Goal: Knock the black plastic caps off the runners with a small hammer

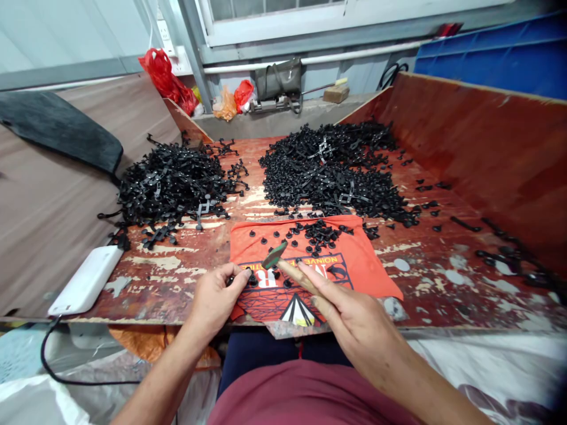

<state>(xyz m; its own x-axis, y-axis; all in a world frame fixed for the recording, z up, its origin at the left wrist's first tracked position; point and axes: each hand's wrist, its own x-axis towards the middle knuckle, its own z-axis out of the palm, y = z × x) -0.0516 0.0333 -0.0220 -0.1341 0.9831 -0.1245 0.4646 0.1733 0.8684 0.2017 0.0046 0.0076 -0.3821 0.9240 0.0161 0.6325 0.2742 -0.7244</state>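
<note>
Here, hammer in right grip, raised.

We see a worn red wooden table with raised side boards. On it lie two heaps of black plastic parts, one far left and one far right, an orange cloth near the front edge, and a white power bank at the near left.

The orange cloth bears upside-down print; one line reads "NOINVE", partly covered. Below it stands a large white "R". Nothing else is legible.
</note>
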